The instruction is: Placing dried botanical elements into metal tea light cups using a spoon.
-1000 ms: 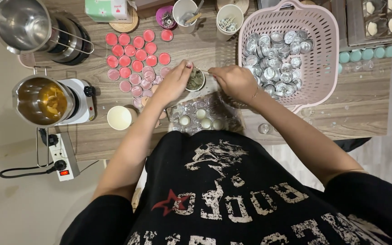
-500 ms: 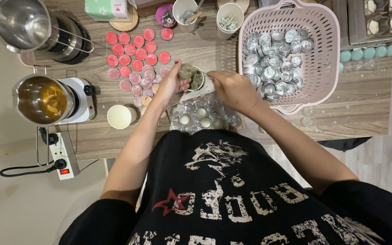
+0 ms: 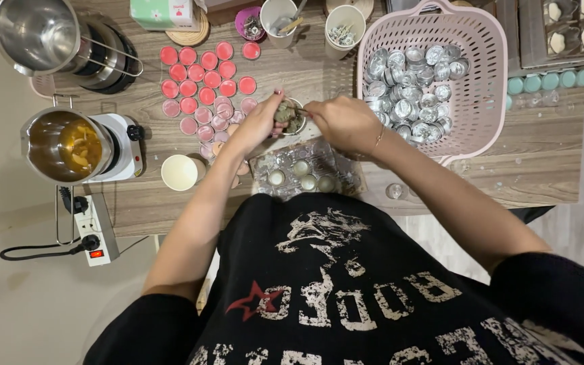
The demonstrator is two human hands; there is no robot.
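Even, fairly bright overhead light; soft short shadows on the desk point(image 3: 292, 74). Glare on the steel pot point(image 3: 35, 34) and tins in the basket point(image 3: 488, 81). Edges slightly bowed; hands faintly blurred.

Pink slotted basket point(image 3: 481, 81) of silvery tins point(image 3: 410, 81) just right of the fingers, rows of red-filled tins point(image 3: 201, 78) to their left, white cup point(image 3: 180, 172) nearer the body, steel pot point(image 3: 65, 145) on a white hotplate point(image 3: 126, 145) far left, power strip point(image 3: 92, 233) below it, wooden worktop point(image 3: 535, 162)
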